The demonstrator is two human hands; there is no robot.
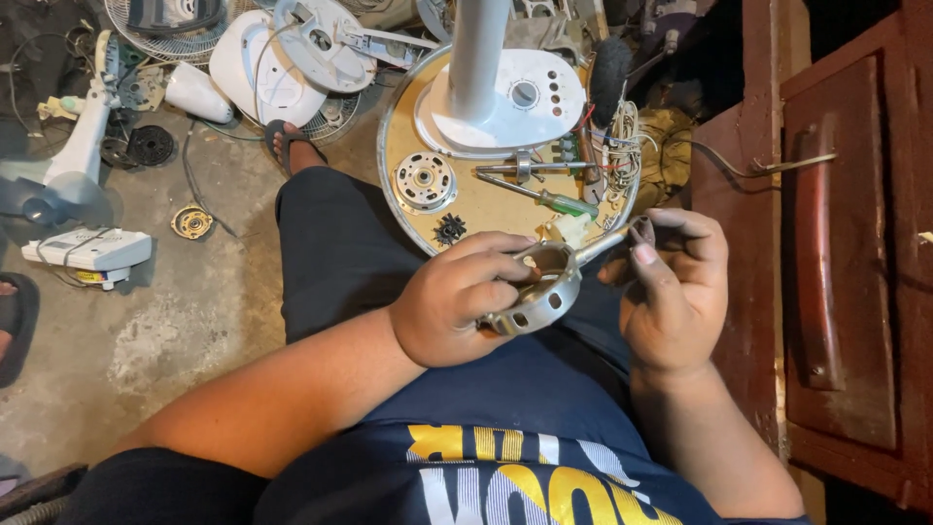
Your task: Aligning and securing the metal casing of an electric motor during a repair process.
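Left hand (455, 297): fingers curled tight round a round grey metal motor housing (540, 292) with holes in its rim, held over the lap.
Right hand (673, 282): fingers pinched on a slim metal tool (604, 243), its tip poking into the housing.
Lap: dark trousers, blue shirt with yellow and white print, person seated.
Fan base (505, 209): just beyond the hands, a round upturned tan plate, white column rising from it.
On the base: green-handled screwdriver (554, 200), silver bearing plate (424, 181), small black gear (449, 228), a tangle of wires.
Floor (175, 321): bare, stained concrete, white fan parts and grilles scattered far left.
Right side: dark red wooden cabinet (836, 272).
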